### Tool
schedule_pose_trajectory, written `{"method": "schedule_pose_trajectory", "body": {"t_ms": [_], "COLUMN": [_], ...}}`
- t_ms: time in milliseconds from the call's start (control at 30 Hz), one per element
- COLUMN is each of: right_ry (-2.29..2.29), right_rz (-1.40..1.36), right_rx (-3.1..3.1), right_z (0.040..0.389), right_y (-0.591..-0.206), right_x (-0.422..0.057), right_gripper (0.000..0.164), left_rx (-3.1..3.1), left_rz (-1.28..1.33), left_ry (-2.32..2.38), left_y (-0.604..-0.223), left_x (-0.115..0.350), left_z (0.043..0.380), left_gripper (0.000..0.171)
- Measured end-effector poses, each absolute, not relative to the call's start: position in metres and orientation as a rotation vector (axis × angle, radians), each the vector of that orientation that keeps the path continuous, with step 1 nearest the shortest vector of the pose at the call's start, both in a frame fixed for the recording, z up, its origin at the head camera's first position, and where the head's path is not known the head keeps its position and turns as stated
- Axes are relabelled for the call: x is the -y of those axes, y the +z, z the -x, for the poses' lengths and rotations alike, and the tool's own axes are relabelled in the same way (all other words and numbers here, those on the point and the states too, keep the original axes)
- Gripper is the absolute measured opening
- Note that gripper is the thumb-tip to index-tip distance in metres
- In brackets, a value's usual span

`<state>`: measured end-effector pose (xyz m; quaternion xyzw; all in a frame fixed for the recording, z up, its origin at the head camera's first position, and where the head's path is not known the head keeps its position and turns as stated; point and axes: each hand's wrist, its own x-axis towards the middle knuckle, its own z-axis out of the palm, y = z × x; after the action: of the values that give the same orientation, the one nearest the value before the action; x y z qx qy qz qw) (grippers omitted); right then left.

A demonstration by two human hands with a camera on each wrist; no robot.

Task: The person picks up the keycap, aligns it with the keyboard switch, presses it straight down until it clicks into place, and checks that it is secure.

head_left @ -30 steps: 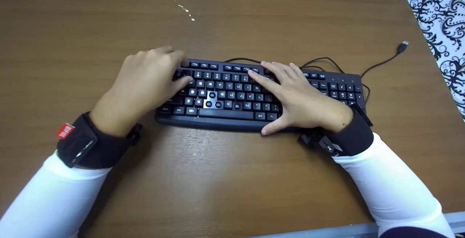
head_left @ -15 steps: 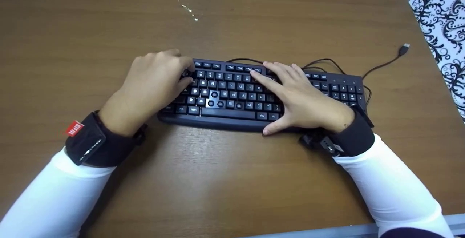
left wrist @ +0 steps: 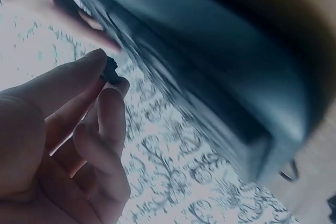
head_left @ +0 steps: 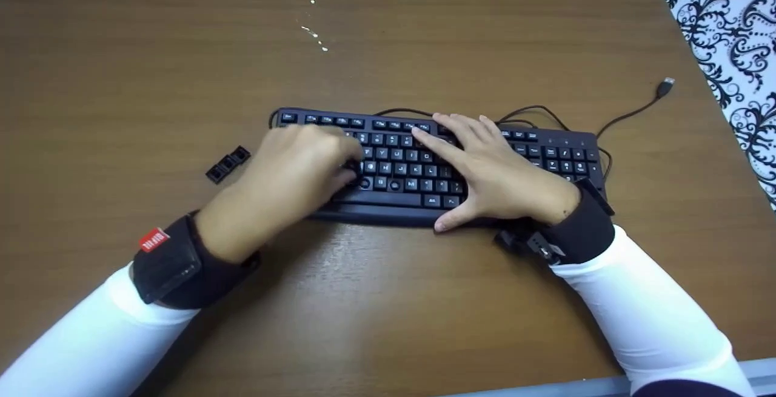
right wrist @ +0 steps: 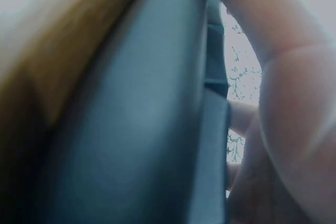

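Note:
A black keyboard (head_left: 376, 198) lies on the wooden table, with bare round key sockets showing where caps are off. My left hand (head_left: 303, 163) is over its left half. In the left wrist view, the thumb and forefinger pinch a small black keycap (left wrist: 111, 71) just off the key rows; in the head view the fingers hide it. My right hand (head_left: 497, 163) rests spread across the right part of the keyboard, thumb at the front edge, and covers keys there. Loose black keycaps (head_left: 228, 164) lie in a short row left of the keyboard.
The keyboard's cable (head_left: 630, 115) loops behind it and ends in a USB plug (head_left: 665, 86) at the right. Small pale flecks (head_left: 314, 34) mark the table (head_left: 151, 51) farther back. A black-and-white patterned surface (head_left: 727, 51) borders the table on the right.
My left hand has moved right and toward me, from the keyboard's upper left corner to over its left middle keys. The loose keycaps beside it have come into sight. The right hand stays in place.

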<state>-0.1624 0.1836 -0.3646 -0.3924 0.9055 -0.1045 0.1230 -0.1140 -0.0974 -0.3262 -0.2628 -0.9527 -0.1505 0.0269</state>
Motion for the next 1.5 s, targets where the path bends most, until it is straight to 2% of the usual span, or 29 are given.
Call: {"method": "schedule_pose_trajectory", "body": {"t_ms": [467, 867, 1133, 1500], "right_ry": [-0.294, -0.294, -0.310, -0.307], "right_rz": [1.125, 1.140, 1.176, 1.153], "right_rx": [-2.636, -2.639, -2.650, -2.645], "right_z": [0.163, 0.163, 0.163, 0.163], "right_y": [-0.367, -0.364, -0.365, -0.365], "right_x": [-0.183, -0.184, -0.185, -0.186], "right_gripper": [0.129, 0.129, 0.127, 0.127], "left_rx": [3.024, 3.054, 3.019, 2.990], "left_rz": [0.913, 0.953, 1.008, 1.042], "left_ry": [-0.335, -0.324, -0.329, -0.325], "left_y": [-0.333, -0.326, -0.327, -0.329], "left_x": [0.080, 0.079, 0.081, 0.084], "left_z": [0.115, 0.119, 0.123, 0.122], "left_gripper": [0.014, 0.007, 0.012, 0.006]}}
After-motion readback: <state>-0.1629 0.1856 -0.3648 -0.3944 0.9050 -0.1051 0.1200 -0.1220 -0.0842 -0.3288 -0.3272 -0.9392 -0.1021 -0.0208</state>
